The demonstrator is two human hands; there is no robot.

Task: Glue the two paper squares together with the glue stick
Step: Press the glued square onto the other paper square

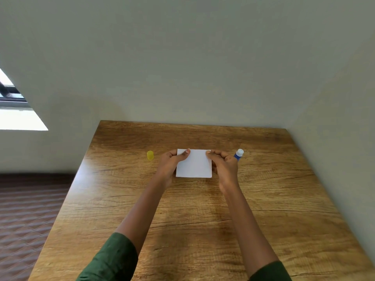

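A plain pale grey-green wall fills the upper half of the view, from nine o'clock round to three. Below it a rectangular brown wood-grain table runs from the wall down to six o'clock. A dark brown floor with a quilted diamond pattern lies off the table's left edge, at about eight o'clock. A bright window with a dark frame cuts in at nine o'clock. Two bare forearms reach up from six o'clock toward the middle of the table, the left one leaving a dark green fabric sleeve and the right one leaving a matching dark green cuff. Between the hands, near the table's centre, is a white paper square; whether it lies flat or is lifted, and whether a second sheet is under it, cannot be told. The left hand holds the square's nine o'clock edge, thumb laid across the top near the far corner and fingers curled behind. The right hand holds the three o'clock edge the same way, thumb tip on the far corner. A blue glue stick with a white tip leans at two o'clock from the paper, just beyond the right hand, its lower part hidden by the knuckles. A small translucent yellow plastic cap stands at ten o'clock from the paper, near the left hand but apart from it.
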